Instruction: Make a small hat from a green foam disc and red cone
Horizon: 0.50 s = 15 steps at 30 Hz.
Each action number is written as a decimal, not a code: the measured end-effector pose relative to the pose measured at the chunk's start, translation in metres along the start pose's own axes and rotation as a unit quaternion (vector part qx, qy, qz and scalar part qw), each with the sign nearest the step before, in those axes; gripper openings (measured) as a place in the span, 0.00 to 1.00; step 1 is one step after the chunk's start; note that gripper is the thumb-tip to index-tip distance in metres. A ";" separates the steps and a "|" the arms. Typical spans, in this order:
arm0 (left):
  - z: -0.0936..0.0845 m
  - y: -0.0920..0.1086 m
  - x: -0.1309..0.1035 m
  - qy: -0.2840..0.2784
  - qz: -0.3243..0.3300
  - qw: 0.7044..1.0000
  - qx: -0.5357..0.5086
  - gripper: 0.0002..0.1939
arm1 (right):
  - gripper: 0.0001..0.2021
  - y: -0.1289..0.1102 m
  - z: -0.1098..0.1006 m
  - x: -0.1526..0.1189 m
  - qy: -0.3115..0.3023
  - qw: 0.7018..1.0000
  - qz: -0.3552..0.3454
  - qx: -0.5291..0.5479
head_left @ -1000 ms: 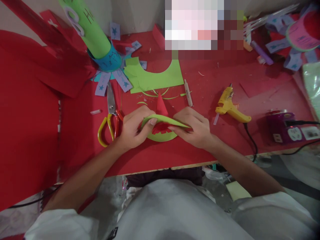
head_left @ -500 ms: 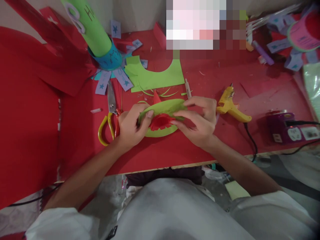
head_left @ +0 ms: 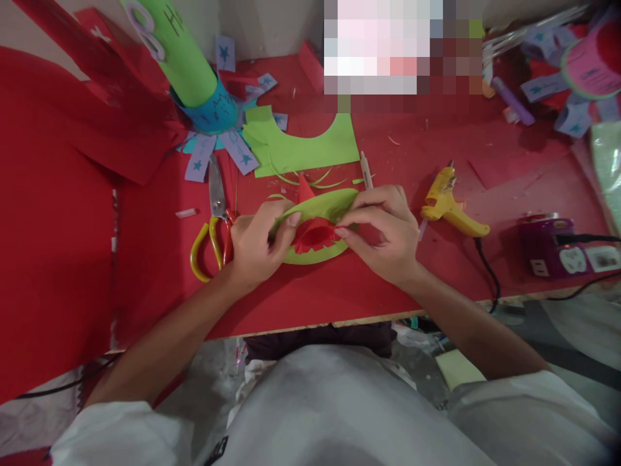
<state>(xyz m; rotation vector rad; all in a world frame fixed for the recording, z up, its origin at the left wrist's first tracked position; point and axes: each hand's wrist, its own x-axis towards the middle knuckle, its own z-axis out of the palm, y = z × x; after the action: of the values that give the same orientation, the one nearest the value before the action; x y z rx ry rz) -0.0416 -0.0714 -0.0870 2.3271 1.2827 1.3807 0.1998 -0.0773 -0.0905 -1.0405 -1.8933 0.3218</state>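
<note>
Holding a round green paper piece (head_left: 317, 204) between both hands, near the front of a red tabletop (head_left: 281, 304), with a fringed red paper cone (head_left: 315, 236) set in its middle. Clamping the green paper at its left side with the left hand (head_left: 259, 239), thumb on the near face, other fingers partly hidden. Pinching the cone's snipped edge on the right between thumb and forefinger of the right hand (head_left: 385, 226), other fingers curled close to the green rim. Impossible to tell here whether glued or loose.

Main risk, by judgement: tearing a fringe tab at the base of its cut, from too hard a pull on so narrow a strip. Also possible: creasing the green paper, from squeezing by the left thumb while bent upward; or tilting the cone off centre, from tugging on one side only.

To the right, beyond the right hand, a yellow glue gun (head_left: 444, 197), perhaps hot, with a cord (head_left: 491, 275) running over the table edge near the right forearm: easy to snag with a careless sweep. To the left, just beside the left hand, scissors (head_left: 217, 194), easy to knock with the knuckles.
</note>
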 end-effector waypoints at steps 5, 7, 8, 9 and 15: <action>-0.001 -0.002 -0.002 -0.001 0.002 1.000 0.004 0.10 | 0.05 0.000 0.000 0.000 -0.002 1.000 0.005 0.006; -0.001 -0.006 -0.004 -0.008 0.013 1.000 -0.005 0.12 | 0.05 0.000 0.001 0.000 0.001 1.000 0.006 0.006; -0.001 -0.007 -0.005 -0.018 0.016 1.000 -0.016 0.16 | 0.04 0.000 0.001 0.001 0.005 1.000 0.006 0.008; 0.000 -0.009 -0.006 -0.030 0.016 0.999 -0.028 0.20 | 0.04 0.000 0.001 0.001 0.011 1.000 0.004 0.010; 0.007 -0.012 -0.010 -0.122 -0.040 0.990 -0.053 0.42 | 0.06 0.001 0.005 0.001 0.066 0.998 0.001 0.014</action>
<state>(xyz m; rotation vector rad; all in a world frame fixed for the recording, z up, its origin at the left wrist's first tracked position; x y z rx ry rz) -0.0451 -0.0693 -0.1039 2.2628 1.1858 1.0725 0.1960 -0.0752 -0.0930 -1.0193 -1.7656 0.2731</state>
